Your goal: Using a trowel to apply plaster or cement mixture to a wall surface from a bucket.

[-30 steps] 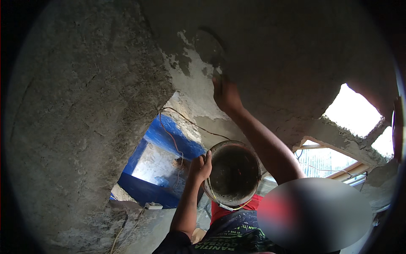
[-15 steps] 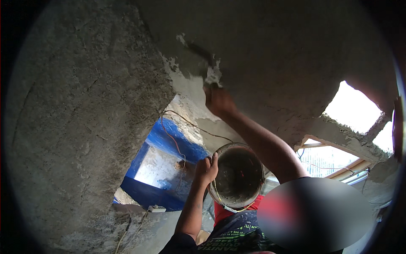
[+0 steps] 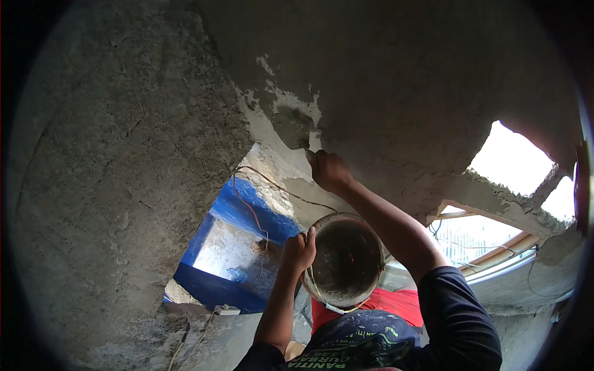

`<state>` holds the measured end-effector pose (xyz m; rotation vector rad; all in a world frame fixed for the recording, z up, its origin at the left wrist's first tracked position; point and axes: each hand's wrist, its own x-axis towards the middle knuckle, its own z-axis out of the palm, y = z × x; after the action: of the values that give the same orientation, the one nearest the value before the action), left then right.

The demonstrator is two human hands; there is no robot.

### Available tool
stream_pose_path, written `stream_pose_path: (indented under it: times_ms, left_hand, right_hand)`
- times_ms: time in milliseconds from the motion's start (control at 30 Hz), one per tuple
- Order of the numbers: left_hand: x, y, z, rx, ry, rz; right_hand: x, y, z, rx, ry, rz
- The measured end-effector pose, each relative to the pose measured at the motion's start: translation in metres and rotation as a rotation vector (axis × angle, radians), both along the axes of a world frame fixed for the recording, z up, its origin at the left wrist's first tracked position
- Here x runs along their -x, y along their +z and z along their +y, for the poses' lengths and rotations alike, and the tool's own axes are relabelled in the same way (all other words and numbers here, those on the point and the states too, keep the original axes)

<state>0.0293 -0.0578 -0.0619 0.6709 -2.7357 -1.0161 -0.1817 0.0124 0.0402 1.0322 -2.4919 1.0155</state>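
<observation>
Holding a trowel (image 3: 292,128) is the right hand (image 3: 331,171); left hand (image 3: 299,251) grips a bucket (image 3: 344,261).

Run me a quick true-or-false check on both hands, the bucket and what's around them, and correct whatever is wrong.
1. The left hand grips the rim of the bucket. True.
2. The right hand is dipped inside the bucket. False: it is up by the plastered surface, holding a trowel.
3. A thin cable shows between the blue frame and the bucket. True.
4. The bucket is filled to the brim. False: much of its inner wall shows; what lies at the bottom is too dark to tell.
5. The trowel is in the left hand. False: the right hand has it.
</observation>
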Motion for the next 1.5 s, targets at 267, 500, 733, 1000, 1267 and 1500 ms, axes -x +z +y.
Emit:
stream_pose_path:
  times_ms: [267,500,733,1000,1267,1500]
  left_hand:
    - [-0.002,-0.005,-0.01,0.004,-0.006,0.037]
    - [0.005,-0.001,-0.004,0.003,-0.035,0.04]
    - [0.001,0.012,-0.001,-0.006,-0.007,0.038]
    - [-0.003,-0.002,-0.019,0.1,-0.086,-0.043]
    - [-0.028,-0.042,-0.055,0.244,-0.217,0.035]
    - [-0.048,-0.054,-0.089,-0.061,0.085,0.017]
  right_hand:
    - [0.032,0.061,0.032,0.145,-0.279,0.915]
    - [0.013,0.022,0.035,-0.218,-0.16,0.173]
    - [-0.016,-0.012,-0.01,0.283,-0.155,-0.012]
    - [0.006,-0.059,-0.088,0.505,-0.251,-0.25]
    - [-0.016,-0.128,-0.08,0.428,-0.189,-0.564]
    - [-0.059,-0.031,-0.033,0.003,0.01,-0.366]
